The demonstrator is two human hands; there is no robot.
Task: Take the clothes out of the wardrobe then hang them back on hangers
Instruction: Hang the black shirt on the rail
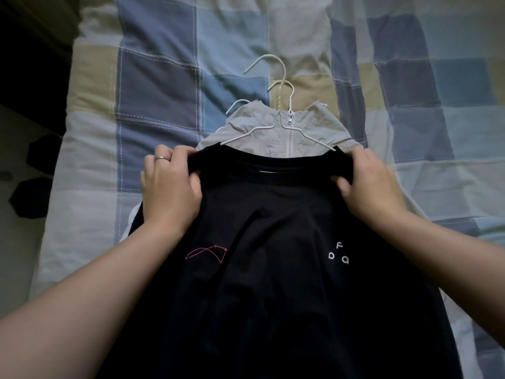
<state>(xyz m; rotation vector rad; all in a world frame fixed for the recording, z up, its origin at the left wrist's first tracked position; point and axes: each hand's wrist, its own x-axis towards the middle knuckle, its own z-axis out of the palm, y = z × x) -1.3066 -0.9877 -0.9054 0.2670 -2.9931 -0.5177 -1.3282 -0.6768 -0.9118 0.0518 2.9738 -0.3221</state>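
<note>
A black T-shirt (pixel 273 255) with a small pink line drawing and white letters lies on the bed, over a light grey zip jacket (pixel 257 127). My left hand (pixel 169 184), a ring on one finger, grips the shirt's left shoulder at the collar. My right hand (pixel 369 181) grips the right shoulder. A white wire hanger (pixel 276 127) lies on the jacket, its two arm ends reaching the shirt's neck opening. A second white hanger's hook (pixel 262 61) lies further up the bed. A third hook (pixel 237 103) pokes out beside the jacket's collar.
A patchwork quilt (pixel 164 77) of blue, grey and beige squares covers the bed. A dark piece of furniture (pixel 32 36) stands at the top left, and the floor with dark hexagonal shapes (pixel 30 195) runs along the bed's left edge.
</note>
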